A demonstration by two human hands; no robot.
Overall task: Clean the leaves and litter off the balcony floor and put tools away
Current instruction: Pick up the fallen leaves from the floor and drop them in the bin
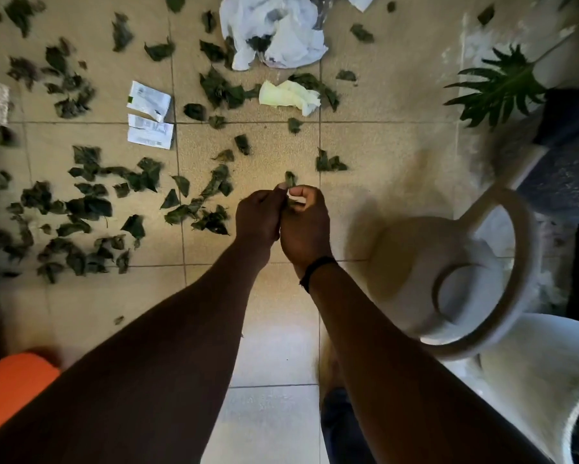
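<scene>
A: Beige tile floor [375, 139], strewn with dark green leaves [90, 205] — thickest on the left, thinner toward the middle, and the tiles nearest the person are mostly bare.

B: And the hands?

A: Held together above the floor. The left hand [258, 219] and right hand [305, 226] touch, fingers curled, and both seem to pinch one small leaf [290, 179] that pokes up between the fingertips.

B: What hems in the space?

A: A white pot with a looped handle [465, 279] stands close on the right, with a potted plant [499, 85] beyond it. An orange object [10, 383] sits at the lower left edge.

B: Other litter?

A: A crumpled white plastic bag [274, 31] at the top, a pale wad of paper [288, 97] just below it, and two torn white packets [149, 115] on the left — their print is too blurred to read.
</scene>
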